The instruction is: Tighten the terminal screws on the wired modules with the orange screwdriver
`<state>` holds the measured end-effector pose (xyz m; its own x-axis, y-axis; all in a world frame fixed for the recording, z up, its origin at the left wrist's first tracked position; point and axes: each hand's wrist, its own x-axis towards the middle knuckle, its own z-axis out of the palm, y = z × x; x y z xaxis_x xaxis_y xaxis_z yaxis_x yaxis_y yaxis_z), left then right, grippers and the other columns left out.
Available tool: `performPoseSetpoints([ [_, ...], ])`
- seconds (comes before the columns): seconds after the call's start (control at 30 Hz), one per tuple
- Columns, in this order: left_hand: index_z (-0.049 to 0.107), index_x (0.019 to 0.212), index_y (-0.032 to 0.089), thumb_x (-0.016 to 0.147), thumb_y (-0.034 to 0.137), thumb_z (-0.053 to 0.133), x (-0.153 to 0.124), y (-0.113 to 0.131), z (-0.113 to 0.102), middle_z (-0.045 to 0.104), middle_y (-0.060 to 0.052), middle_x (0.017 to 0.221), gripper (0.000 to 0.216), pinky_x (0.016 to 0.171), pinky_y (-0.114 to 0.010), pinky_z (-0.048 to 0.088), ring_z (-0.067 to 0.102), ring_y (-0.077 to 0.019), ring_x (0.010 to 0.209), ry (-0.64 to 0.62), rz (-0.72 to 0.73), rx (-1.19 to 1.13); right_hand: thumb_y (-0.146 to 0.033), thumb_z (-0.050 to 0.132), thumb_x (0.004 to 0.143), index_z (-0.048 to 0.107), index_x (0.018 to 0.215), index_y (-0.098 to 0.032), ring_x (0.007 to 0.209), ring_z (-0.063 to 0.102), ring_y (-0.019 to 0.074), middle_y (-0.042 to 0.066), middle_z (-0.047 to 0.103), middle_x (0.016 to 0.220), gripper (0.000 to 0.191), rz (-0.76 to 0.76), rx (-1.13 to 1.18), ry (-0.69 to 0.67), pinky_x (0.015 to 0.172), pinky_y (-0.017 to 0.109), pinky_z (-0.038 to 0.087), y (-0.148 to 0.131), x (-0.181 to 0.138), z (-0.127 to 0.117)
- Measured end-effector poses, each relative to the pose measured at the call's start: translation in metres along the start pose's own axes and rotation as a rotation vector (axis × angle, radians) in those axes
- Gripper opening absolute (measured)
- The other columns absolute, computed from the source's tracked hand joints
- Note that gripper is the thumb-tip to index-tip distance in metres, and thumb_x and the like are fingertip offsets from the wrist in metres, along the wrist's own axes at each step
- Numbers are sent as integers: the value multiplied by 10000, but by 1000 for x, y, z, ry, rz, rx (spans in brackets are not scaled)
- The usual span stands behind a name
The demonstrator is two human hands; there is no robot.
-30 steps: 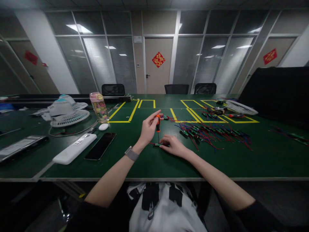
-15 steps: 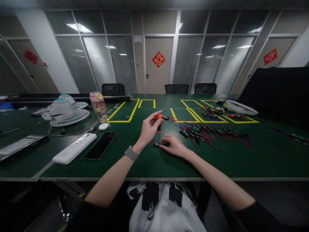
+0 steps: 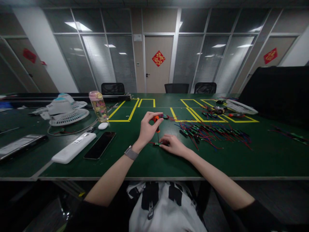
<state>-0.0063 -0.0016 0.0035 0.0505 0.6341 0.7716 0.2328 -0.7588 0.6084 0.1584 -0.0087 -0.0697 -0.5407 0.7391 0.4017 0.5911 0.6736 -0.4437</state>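
Note:
My left hand (image 3: 148, 127) is closed around the orange and black handle of a screwdriver (image 3: 158, 130), held upright. Its thin shaft points down at a small green circuit board (image 3: 156, 144) on the table; whether the tip sits in a screw is too small to tell. Pinched at the board's right end are the fingertips of my right hand (image 3: 174, 145), which rests on the table. Thin wires come off the board's left end. Just beyond the screwdriver handle lies another small board (image 3: 165, 116) with red wires.
Several wired boards (image 3: 214, 131) lie in a heap to the right on the green table (image 3: 145, 166). At left are a phone (image 3: 100, 145), a white power strip (image 3: 74, 148), a pink-lidded bottle (image 3: 98, 106) and a fan (image 3: 69, 116). A black screen (image 3: 277, 96) stands at far right.
My left hand's grip on the screwdriver handle has shifted slightly, with the thumb and fingers further apart. The board and my right hand stay in nearly the same place.

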Motion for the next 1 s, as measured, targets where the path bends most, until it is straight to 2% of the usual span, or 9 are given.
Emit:
performPoseSetpoints([
  [0.1, 690, 1026, 218, 848, 286, 586, 1, -1, -1, 584, -45, 989, 217, 842, -263, 451, 567, -140, 916, 26, -17, 1, -202, 625, 802, 675, 900, -162, 685, 563, 125, 26, 583, 801, 117, -4, 8, -3, 641, 232, 429, -1, 0, -1],
  [0.23, 596, 1201, 205, 917, 237, 439, 2, -2, 1, 638, -57, 1032, 326, 847, -286, 468, 616, -138, 908, -93, -122, -230, -197, 623, 803, 674, 890, -161, 692, 565, 128, 25, 582, 799, 108, -12, 0, -1, 644, 234, 424, -2, 0, -2],
  [0.33, 636, 1132, 198, 848, 265, 577, 1, -2, 2, 638, -44, 951, 297, 781, -266, 480, 606, -134, 832, -67, -118, -190, -206, 628, 802, 676, 896, -168, 686, 559, 126, 23, 579, 798, 112, 0, -7, 0, 633, 231, 417, 0, 0, -1],
  [0.43, 692, 1011, 212, 797, 288, 651, 1, -1, 2, 593, -37, 939, 231, 790, -245, 464, 570, -136, 876, 9, -51, -47, -212, 630, 803, 678, 907, -171, 678, 554, 123, 23, 580, 802, 122, 7, -4, -4, 629, 229, 418, 1, -1, 0],
  [0.53, 655, 1110, 215, 888, 264, 511, 1, -1, 1, 598, -55, 1057, 270, 867, -265, 454, 578, -143, 980, -36, -69, -121, -209, 627, 805, 675, 906, -167, 688, 557, 124, 25, 582, 806, 120, 2, -5, -5, 641, 230, 421, 0, -1, 0],
  [0.63, 578, 1225, 197, 924, 235, 418, 1, -1, 3, 641, -61, 1049, 343, 850, -288, 470, 623, -146, 933, -126, -132, -270, -205, 627, 804, 674, 900, -164, 678, 552, 123, 23, 577, 795, 115, 0, -5, -3, 631, 227, 419, -1, 0, 0],
  [0.83, 687, 1027, 188, 808, 253, 634, -1, 0, 4, 591, -51, 969, 235, 789, -237, 462, 568, -135, 887, -26, -45, -96, -203, 631, 802, 677, 902, -165, 676, 558, 122, 27, 588, 804, 117, -3, 6, -3, 634, 227, 427, -1, 0, -1],
  [0.9, 679, 1058, 201, 854, 254, 571, 0, 0, 3, 578, -58, 1035, 237, 830, -240, 455, 561, -136, 951, -29, -48, -90, -202, 633, 799, 677, 904, -166, 675, 561, 122, 27, 591, 804, 120, 4, 9, -6, 636, 228, 430, -2, 0, -1],
  [1.0, 602, 1192, 205, 929, 236, 421, 1, -1, 2, 595, -68, 1127, 320, 880, -267, 455, 591, -131, 978, -117, -84, -195, -201, 631, 799, 677, 901, -167, 688, 568, 128, 29, 595, 807, 117, 8, 12, -2, 645, 232, 436, -2, 0, -2],
])
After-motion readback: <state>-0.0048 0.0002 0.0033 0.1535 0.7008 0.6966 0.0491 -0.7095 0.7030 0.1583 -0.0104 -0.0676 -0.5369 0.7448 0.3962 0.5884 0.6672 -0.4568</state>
